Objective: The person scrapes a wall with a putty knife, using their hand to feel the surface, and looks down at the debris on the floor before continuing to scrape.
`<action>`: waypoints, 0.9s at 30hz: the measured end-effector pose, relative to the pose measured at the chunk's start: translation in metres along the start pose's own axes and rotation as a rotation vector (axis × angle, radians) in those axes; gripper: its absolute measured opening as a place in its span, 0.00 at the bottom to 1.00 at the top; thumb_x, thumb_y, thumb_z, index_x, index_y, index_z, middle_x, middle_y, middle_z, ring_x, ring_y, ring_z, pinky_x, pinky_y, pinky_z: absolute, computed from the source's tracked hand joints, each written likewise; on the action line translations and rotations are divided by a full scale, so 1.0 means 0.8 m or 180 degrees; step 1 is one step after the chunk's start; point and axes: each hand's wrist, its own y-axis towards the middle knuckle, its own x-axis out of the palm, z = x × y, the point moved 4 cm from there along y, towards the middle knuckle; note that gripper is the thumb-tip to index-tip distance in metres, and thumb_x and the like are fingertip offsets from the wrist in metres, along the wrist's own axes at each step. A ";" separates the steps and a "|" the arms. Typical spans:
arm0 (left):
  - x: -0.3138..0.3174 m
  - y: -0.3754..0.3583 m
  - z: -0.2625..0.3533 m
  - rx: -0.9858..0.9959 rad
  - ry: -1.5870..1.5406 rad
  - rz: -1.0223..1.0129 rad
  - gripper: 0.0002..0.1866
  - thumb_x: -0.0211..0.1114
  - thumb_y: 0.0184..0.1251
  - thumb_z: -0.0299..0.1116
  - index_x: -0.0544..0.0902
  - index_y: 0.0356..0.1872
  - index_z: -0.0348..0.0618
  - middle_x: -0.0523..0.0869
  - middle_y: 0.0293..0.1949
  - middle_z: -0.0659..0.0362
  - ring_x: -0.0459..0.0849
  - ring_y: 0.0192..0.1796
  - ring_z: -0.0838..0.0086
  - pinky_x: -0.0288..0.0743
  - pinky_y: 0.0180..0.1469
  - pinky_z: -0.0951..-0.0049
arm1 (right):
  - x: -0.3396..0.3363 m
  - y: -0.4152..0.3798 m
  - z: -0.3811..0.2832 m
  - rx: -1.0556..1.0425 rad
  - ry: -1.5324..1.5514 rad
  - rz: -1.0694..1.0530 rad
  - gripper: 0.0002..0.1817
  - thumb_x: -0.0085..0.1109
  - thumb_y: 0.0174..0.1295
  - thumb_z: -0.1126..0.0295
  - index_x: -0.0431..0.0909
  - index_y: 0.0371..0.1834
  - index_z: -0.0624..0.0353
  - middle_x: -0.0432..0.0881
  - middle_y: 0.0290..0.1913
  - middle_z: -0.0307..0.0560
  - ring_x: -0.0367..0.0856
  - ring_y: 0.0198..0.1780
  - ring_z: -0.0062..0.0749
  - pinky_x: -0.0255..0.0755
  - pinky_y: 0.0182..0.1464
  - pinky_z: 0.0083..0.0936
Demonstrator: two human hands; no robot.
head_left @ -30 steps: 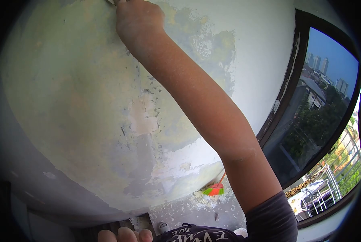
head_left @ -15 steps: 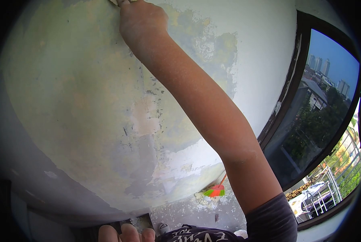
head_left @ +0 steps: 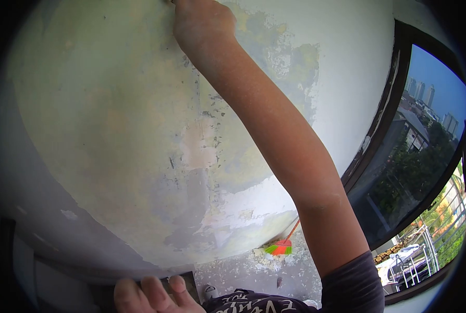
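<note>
My right hand [head_left: 201, 18] is raised against the patchy wall [head_left: 113, 130] at the top edge of the view. Its fingers are mostly cut off and look closed round something; only a small dark edge of it shows. Bare yellowish and grey patches, cracks and flaked paint mark the wall below the wrist. Low in the view, my left hand [head_left: 155, 297] shows three fingertips, slightly bent and spread apart, with nothing seen between them. Its palm is partly out of view.
A dark-framed window [head_left: 415, 135] stands on the right, beside my forearm. An orange and green broom [head_left: 279, 247] rests at the wall's foot. Paint flakes lie on the grey floor [head_left: 295, 276]. A dark object [head_left: 189, 284] and a foot [head_left: 210, 292] are near my left hand.
The view has shifted, so the wall and window sit further right. The thing in my right hand shows less. My left hand has risen a little and its fingers are more spread.
</note>
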 end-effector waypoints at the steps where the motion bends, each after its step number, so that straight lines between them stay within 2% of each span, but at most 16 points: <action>1: 0.001 0.002 0.000 -0.0332 -0.0216 -0.0896 0.24 0.48 0.69 0.66 0.86 0.29 0.69 0.68 0.57 0.79 0.55 0.67 0.74 0.37 0.67 0.57 | 0.000 0.000 0.000 0.0005 0.0053 0.0027 0.33 0.48 0.70 0.73 0.51 0.78 0.53 0.82 0.44 0.51 0.84 0.38 0.33 0.82 0.38 0.28; 4: 0.014 0.020 -0.029 -0.0638 0.0497 0.0975 0.24 0.49 0.64 0.71 0.83 0.29 0.69 0.65 0.61 0.68 0.56 0.66 0.72 0.39 0.67 0.61 | -0.005 -0.004 -0.003 0.0087 -0.0065 -0.0038 0.33 0.46 0.70 0.74 0.50 0.78 0.52 0.82 0.43 0.51 0.84 0.38 0.33 0.82 0.39 0.28; 5: 0.005 0.023 -0.036 -0.0709 0.0402 0.0558 0.29 0.41 0.65 0.73 0.80 0.41 0.65 0.66 0.63 0.70 0.58 0.65 0.74 0.42 0.67 0.64 | -0.013 -0.013 -0.005 0.0111 -0.0010 -0.0026 0.33 0.46 0.70 0.74 0.50 0.78 0.51 0.83 0.43 0.51 0.85 0.38 0.34 0.82 0.39 0.29; 7: -0.028 0.027 -0.058 -0.0865 0.0215 -0.0286 0.45 0.25 0.66 0.75 0.74 0.66 0.57 0.68 0.67 0.73 0.63 0.63 0.79 0.47 0.66 0.68 | -0.029 -0.030 -0.009 0.0171 0.0092 -0.0003 0.33 0.45 0.70 0.74 0.50 0.78 0.49 0.83 0.43 0.50 0.85 0.39 0.34 0.82 0.40 0.30; 10: -0.031 0.026 -0.071 -0.1050 0.0347 -0.0249 0.44 0.26 0.66 0.75 0.75 0.66 0.58 0.67 0.68 0.73 0.62 0.64 0.78 0.46 0.67 0.68 | 0.009 0.001 -0.004 0.0205 0.0180 0.0333 0.42 0.56 0.60 0.75 0.51 0.78 0.40 0.85 0.42 0.46 0.87 0.39 0.39 0.82 0.35 0.35; 11: -0.032 0.026 -0.072 -0.1072 0.0379 -0.0228 0.46 0.23 0.65 0.76 0.75 0.66 0.58 0.67 0.68 0.72 0.61 0.65 0.78 0.45 0.67 0.66 | 0.012 0.003 -0.002 0.0205 0.0192 0.0307 0.41 0.54 0.61 0.76 0.51 0.78 0.40 0.85 0.42 0.46 0.87 0.39 0.39 0.82 0.35 0.35; 14: -0.027 0.029 -0.068 -0.1067 0.0472 -0.0265 0.36 0.37 0.68 0.73 0.81 0.58 0.62 0.64 0.69 0.74 0.61 0.65 0.78 0.45 0.67 0.65 | 0.016 0.004 0.002 0.0217 0.0219 0.0228 0.40 0.52 0.62 0.76 0.52 0.78 0.40 0.85 0.42 0.47 0.87 0.40 0.40 0.83 0.36 0.36; 16: -0.004 0.019 -0.054 -0.1216 0.0525 0.0325 0.24 0.53 0.57 0.73 0.81 0.33 0.69 0.64 0.62 0.66 0.57 0.65 0.73 0.42 0.67 0.64 | 0.014 0.003 0.001 0.0232 0.0236 0.0198 0.39 0.51 0.62 0.76 0.52 0.78 0.39 0.85 0.42 0.47 0.87 0.40 0.40 0.82 0.38 0.35; 17: 0.003 0.016 -0.049 -0.1291 0.0550 0.0627 0.21 0.60 0.52 0.74 0.81 0.20 0.73 0.64 0.59 0.62 0.55 0.66 0.71 0.41 0.67 0.64 | 0.010 0.003 0.001 0.0209 0.0241 0.0147 0.37 0.49 0.65 0.75 0.52 0.78 0.42 0.85 0.43 0.48 0.86 0.40 0.38 0.82 0.39 0.34; 19: -0.018 0.031 -0.055 -0.0437 0.0477 -0.0767 0.20 0.67 0.44 0.73 0.80 0.17 0.74 0.64 0.58 0.64 0.54 0.65 0.72 0.41 0.66 0.65 | -0.006 -0.002 -0.001 0.0162 0.0253 0.0026 0.33 0.45 0.70 0.74 0.51 0.78 0.47 0.83 0.45 0.50 0.86 0.41 0.35 0.82 0.41 0.31; 21: -0.014 0.023 -0.042 -0.0265 0.0564 -0.1501 0.16 0.76 0.37 0.66 0.81 0.18 0.77 0.65 0.56 0.68 0.53 0.66 0.72 0.41 0.66 0.67 | -0.003 0.000 -0.001 0.0159 0.0096 0.0063 0.32 0.45 0.70 0.74 0.52 0.77 0.47 0.83 0.46 0.51 0.86 0.43 0.36 0.83 0.42 0.31; 24: -0.005 0.023 -0.033 -0.0033 0.0353 -0.1726 0.14 0.78 0.37 0.64 0.83 0.21 0.79 0.66 0.57 0.70 0.52 0.67 0.73 0.41 0.68 0.67 | -0.003 0.000 -0.002 0.0121 0.0047 0.0115 0.32 0.45 0.70 0.74 0.53 0.77 0.46 0.83 0.48 0.50 0.86 0.45 0.36 0.83 0.43 0.32; 25: 0.001 0.026 -0.026 -0.0239 0.0489 -0.1770 0.13 0.79 0.35 0.60 0.86 0.24 0.80 0.67 0.58 0.71 0.53 0.67 0.71 0.43 0.70 0.68 | -0.004 -0.001 -0.002 0.0106 0.0063 0.0134 0.31 0.45 0.70 0.74 0.53 0.77 0.46 0.83 0.49 0.50 0.86 0.45 0.36 0.83 0.44 0.32; 27: 0.003 0.031 -0.023 -0.0171 0.0556 -0.1893 0.13 0.80 0.35 0.59 0.87 0.25 0.80 0.67 0.58 0.71 0.55 0.67 0.69 0.45 0.70 0.68 | -0.001 0.003 -0.002 0.0174 -0.0010 0.0052 0.31 0.45 0.70 0.74 0.53 0.77 0.46 0.83 0.50 0.50 0.86 0.46 0.36 0.83 0.44 0.32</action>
